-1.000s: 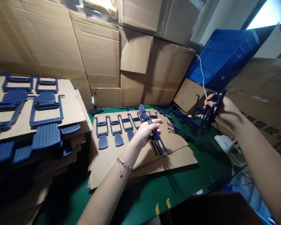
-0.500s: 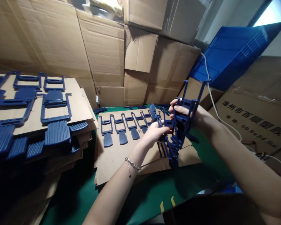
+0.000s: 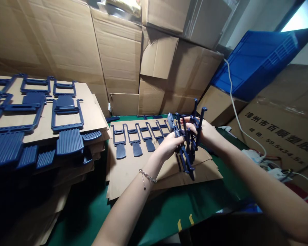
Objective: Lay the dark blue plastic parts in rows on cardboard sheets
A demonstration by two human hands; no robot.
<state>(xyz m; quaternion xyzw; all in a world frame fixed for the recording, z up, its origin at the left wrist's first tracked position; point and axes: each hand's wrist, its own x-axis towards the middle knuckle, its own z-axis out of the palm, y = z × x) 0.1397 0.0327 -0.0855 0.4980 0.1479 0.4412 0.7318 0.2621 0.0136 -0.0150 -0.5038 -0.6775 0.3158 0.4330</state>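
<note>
The left hand [image 3: 169, 146] has its fingers clamped on a navy frame stack [image 3: 185, 158], running from their eleven o'clock to five. The right hand [image 3: 201, 131] grips more navy frames [image 3: 201, 124], prongs rising toward twelve and one; whether both bunches touch, I cannot tell. At the left hand's ten o'clock, flat frames [image 3: 137, 149] line a cardboard sheet [image 3: 128, 179].

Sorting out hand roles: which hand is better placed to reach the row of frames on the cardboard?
Probably the left hand: it looks nearer the row of frames on the cardboard, while the right hand is farther off, past the left. Both hold blue parts, so neither is free.
</note>
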